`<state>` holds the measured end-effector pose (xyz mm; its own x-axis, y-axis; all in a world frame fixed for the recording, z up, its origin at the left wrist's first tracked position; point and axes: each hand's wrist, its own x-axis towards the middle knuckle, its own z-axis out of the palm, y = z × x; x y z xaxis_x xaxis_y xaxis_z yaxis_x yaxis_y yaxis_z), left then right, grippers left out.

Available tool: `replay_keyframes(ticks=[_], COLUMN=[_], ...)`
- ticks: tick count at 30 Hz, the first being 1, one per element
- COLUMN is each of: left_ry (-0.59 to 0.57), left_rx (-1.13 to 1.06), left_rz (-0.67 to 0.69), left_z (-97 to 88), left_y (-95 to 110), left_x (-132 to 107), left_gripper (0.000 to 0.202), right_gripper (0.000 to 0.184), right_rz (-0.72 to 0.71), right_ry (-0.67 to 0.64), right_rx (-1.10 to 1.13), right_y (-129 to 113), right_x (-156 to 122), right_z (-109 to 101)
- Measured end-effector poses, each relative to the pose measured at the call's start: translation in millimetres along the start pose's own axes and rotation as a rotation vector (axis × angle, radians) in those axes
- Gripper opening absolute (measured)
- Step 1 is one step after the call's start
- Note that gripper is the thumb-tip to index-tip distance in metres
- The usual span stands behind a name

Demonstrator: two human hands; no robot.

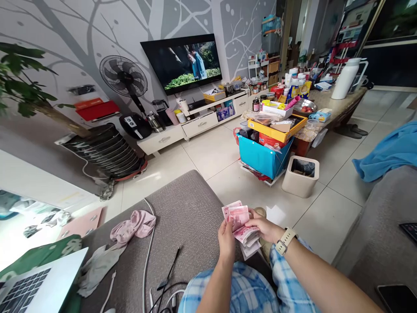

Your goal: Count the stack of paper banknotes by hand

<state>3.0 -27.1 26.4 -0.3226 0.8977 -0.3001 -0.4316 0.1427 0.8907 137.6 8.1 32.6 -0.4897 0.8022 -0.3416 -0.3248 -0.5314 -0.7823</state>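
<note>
A stack of pink banknotes (239, 219) sits between both of my hands, above my lap in blue plaid trousers (247, 289). My left hand (226, 239) grips the stack from the left side, fingers curled round its edge. My right hand (264, 228), with a pale watch (284, 241) on the wrist, holds the notes from the right, thumb on top. The upper notes are fanned up and slightly apart from the lower ones.
I sit on a grey sofa (185, 217) with cables (148, 256), pink cloth (133, 226) and a laptop (35, 282) to my left. Ahead stand a beige bin (300, 176), a blue crate (263, 156), a cluttered table (329, 106), a TV (182, 63) and a fan (124, 78).
</note>
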Motion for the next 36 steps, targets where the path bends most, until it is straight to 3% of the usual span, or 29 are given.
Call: replay_keyframes(ticks=[2, 5, 9, 20, 27, 36], left_ry=[-0.030, -0.060, -0.027, -0.035, -0.032, -0.030], left_rx=[0.014, 0.044, 0.081, -0.085, -0.094, -0.090], left_rz=[0.001, 0.016, 0.036, -0.068, -0.047, -0.027], left_z=[-0.1, -2.1, -5.2, 2.5, 5.4, 7.9], left_y=[-2.1, -5.4, -5.8, -1.5, -4.3, -9.1], left_x=[1.0, 2.9, 4.4, 4.1, 4.1, 2.2], left_gripper=[0.034, 0.033, 0.033, 0.037, 0.039, 0.032], right_gripper=[0.036, 0.030, 0.029, 0.038, 0.032, 0.026], right_rz=[-0.006, -0.004, -0.012, 0.040, -0.185, -0.270], right_ry=[-0.074, -0.085, -0.108, -0.133, 0.115, 0.242], right_rx=[0.047, 0.057, 0.092, 0.061, -0.045, -0.251], right_y=[3.3, 6.9, 6.8, 0.9, -4.7, -0.3], right_x=[0.1, -0.3, -2.5, 3.8, 9.0, 6.2], right_z=[5.6, 12.3, 16.9, 8.1, -5.1, -21.0])
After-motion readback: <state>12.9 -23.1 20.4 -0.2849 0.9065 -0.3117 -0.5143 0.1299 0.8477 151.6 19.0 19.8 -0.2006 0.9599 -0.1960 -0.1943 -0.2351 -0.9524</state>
